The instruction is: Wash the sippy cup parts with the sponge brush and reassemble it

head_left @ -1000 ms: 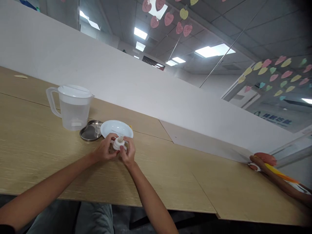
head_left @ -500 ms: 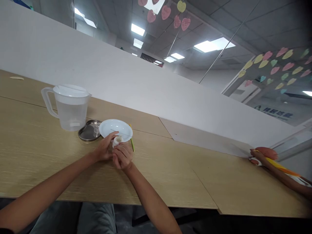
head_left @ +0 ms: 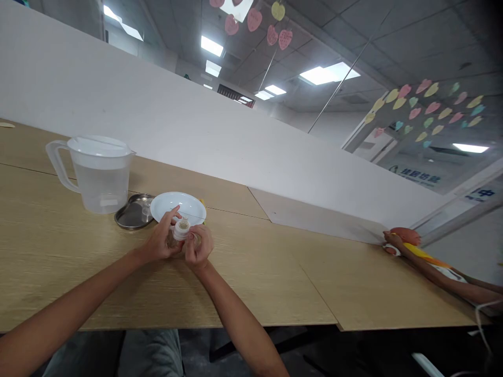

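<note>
- A clear plastic measuring jug (head_left: 101, 175) with a white lid stands on the wooden bench (head_left: 47, 246), holding clear liquid.
- A steel tray (head_left: 133, 213) lies just beside the jug, with a small clear cup (head_left: 146, 212) on it.
- The left hand (head_left: 157, 238) pinches a small white-capped bottle (head_left: 181, 229) from the side, its index finger raised.
- That bottle is held above the bench, just in front of a white plate (head_left: 176, 204).
- The right hand (head_left: 199, 246) curls around the bottle's lower part.
- Far right, another person's hand (head_left: 395, 242) rests at the bench edge, touching something orange (head_left: 405, 236).
</note>
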The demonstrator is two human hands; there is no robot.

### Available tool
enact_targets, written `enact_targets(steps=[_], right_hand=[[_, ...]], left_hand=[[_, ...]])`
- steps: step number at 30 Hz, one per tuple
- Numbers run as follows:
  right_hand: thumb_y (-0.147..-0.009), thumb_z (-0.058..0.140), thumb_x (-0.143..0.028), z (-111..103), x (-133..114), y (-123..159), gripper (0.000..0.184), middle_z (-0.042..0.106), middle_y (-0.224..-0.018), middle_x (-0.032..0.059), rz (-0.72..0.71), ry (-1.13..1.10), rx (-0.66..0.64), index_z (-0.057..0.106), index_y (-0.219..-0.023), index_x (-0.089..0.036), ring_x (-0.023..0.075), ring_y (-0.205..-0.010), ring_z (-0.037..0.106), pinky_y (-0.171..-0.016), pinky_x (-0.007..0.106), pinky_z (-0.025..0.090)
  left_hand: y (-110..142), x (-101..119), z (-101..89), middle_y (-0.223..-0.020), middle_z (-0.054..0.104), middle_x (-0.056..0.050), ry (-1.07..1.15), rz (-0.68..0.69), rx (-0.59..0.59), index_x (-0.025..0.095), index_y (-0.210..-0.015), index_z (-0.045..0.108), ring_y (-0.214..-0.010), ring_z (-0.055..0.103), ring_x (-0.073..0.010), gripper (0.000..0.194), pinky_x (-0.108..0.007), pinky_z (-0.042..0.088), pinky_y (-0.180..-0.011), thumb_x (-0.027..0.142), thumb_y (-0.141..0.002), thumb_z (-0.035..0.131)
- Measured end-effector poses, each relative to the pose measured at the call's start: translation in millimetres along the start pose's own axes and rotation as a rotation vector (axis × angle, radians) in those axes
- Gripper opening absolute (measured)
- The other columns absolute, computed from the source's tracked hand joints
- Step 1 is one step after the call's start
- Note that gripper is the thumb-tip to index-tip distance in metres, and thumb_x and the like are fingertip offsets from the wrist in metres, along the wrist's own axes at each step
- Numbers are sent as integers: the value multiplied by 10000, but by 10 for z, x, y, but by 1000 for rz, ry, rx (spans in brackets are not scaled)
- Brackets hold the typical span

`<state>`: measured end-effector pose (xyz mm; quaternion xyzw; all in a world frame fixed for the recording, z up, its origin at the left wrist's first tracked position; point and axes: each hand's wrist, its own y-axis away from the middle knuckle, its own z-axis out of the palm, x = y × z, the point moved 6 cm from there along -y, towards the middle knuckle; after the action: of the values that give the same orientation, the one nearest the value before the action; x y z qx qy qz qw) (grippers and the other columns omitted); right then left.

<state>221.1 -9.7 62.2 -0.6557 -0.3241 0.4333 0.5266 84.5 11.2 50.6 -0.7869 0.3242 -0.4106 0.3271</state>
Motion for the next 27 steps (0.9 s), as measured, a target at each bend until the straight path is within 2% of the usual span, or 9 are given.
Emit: enact_targets(steps=[3,5,7,9,11,13,15,22,27], right_hand=[[-847,481,-199,15,-71,-14,112,622,-800,43,-131,-15,-41,550,-928,-235,183,-731,606,-655,357,514],[-856,483,-206,-2,-18,-38,125,621,-825,48,-45,-34,-11,550,-958,-232,184,-759,607,-676,357,518],[-876,477,-244,-3,93,-49,174,626,-921,73,126,-71,3,539,-1036,-218,195,-858,615,-751,376,526],[-887,476,-298,54,179,-38,263,619,-1043,101,238,-121,-70,511,-1130,-203,212,-979,605,-841,404,514],[-878,493,-347,142,213,-11,334,609,-1103,110,246,-145,-196,489,-1177,-198,224,-1032,592,-883,417,498],[-852,527,-373,201,231,22,366,607,-1089,108,224,-130,-266,485,-1169,-195,228,-1020,588,-880,416,492],[-810,583,-392,223,260,50,409,600,-1052,102,237,-104,-259,478,-1150,-191,226,-985,585,-865,407,490],[-675,711,-466,245,380,109,559,549,-915,30,491,22,-187,469,-1098,-191,173,-818,535,-743,325,469],[-787,603,-471,241,319,58,547,567,-1026,81,340,-64,-280,446,-1221,-176,207,-954,553,-848,375,464]], left_hand=[[-5,26,1,-1150,491,-101,-8,10,-9,210,-1483,141,-906,532,-195,917,-391,490,-851,285,-730,659],[-11,42,-1,-1154,489,-101,-16,18,-8,215,-1489,123,-902,528,-193,927,-391,490,-845,286,-734,656],[-17,54,-7,-1171,490,-107,-32,28,-4,216,-1496,104,-900,529,-194,937,-390,491,-840,276,-736,649],[-23,51,-13,-1188,492,-113,-40,22,-6,215,-1501,94,-893,529,-191,943,-385,491,-836,260,-735,642],[-29,42,-20,-1194,494,-113,-38,11,-12,216,-1504,85,-890,526,-189,957,-381,490,-834,245,-724,640],[-35,36,-27,-1191,494,-111,-32,10,-12,218,-1505,78,-880,517,-186,980,-381,490,-829,242,-705,645],[-42,33,-31,-1178,494,-105,-32,7,-6,224,-1504,83,-853,510,-177,987,-376,492,-817,247,-696,649],[-54,25,15,-1120,476,-79,-26,-30,-11,250,-1492,121,-809,499,-157,953,-322,505,-727,243,-696,644],[-50,36,21,-1129,473,-87,-57,-14,-10,249,-1492,118,-870,500,-187,960,-353,502,-761,288,-708,671]])
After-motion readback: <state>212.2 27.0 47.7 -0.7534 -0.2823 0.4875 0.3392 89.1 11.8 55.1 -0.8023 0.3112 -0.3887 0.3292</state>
